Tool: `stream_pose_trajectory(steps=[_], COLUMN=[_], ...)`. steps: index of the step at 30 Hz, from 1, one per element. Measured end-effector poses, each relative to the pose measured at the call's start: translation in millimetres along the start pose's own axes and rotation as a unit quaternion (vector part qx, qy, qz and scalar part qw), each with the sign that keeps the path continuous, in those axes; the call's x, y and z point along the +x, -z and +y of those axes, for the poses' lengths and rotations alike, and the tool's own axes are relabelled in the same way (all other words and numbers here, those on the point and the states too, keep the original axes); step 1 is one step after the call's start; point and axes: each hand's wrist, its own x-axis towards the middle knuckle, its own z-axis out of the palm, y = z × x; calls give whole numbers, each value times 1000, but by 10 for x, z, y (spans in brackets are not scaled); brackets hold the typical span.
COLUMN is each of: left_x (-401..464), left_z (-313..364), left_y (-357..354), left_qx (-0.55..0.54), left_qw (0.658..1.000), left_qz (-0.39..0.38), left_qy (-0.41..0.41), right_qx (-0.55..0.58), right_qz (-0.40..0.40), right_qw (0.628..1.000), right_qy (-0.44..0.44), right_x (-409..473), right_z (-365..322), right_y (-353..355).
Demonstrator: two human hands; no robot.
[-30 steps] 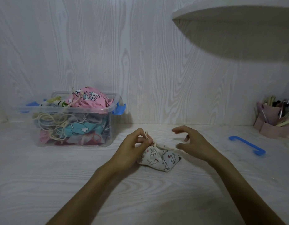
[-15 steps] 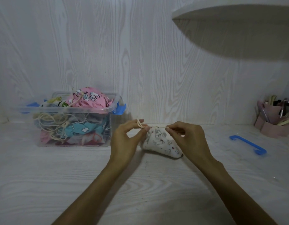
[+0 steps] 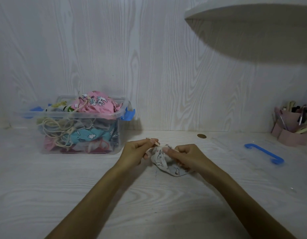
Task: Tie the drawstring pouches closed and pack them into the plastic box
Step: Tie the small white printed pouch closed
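Half a second earlier the two hands had been pulling the cord apart above the white printed pouch [image 3: 164, 163]; now they had drawn close together over its gathered mouth, which suggested the knot was being worked. The left hand [image 3: 138, 153] was pinched shut on the drawstring [image 3: 155, 144], and the right hand [image 3: 185, 156] was closed on the pouch's neck, thumb pressed on the cloth. The pouch lay on the desk [image 3: 149, 204] just right of the plastic box [image 3: 80, 125]. That box was already heaped above its rim, a pink pouch [image 3: 95, 104] topmost, leaving little room inside. Bare desk lay open between pouch and box.
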Motion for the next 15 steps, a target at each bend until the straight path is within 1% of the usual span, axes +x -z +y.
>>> stream_pose_trajectory(steps=[3, 4, 6, 7, 9, 10, 11, 13, 15], left_x=[0, -8, -21, -29, -29, -27, -34, -48, -59], left_z=[-15, 5, 27, 45, 41, 28, 23, 0, -16], left_y=[42, 44, 46, 43, 42, 35, 18, -15, -34], left_qx=[-2, -10, -27, -20, 32, 59, 78, 86, 73], left_qw=[999, 999, 997, 997, 998, 996, 994, 993, 995], left_qz=[-12, -17, -32, -35, -45, -56, -64, -68, -58], left_qy=[31, 43, 59, 59, 43, 36, 33, 37, 46], right_qx=[-86, -92, -70, -49, -9, -6, -19, -69, -94], right_qz=[28, 42, 52, 38, -4, -4, 18, 89, 123], right_qw=[995, 993, 995, 997, 1000, 1000, 1000, 993, 987], right_qy=[46, 51, 50, 47, 27, 18, 17, 28, 48], right_x=[6, 11, 16, 6, -20, -28, -25, -2, 17], right_z=[85, 96, 83, 55, 13, 8, 18, 65, 99], right_y=[-97, -88, -20, 28, 102, 119, 124, 115, 90])
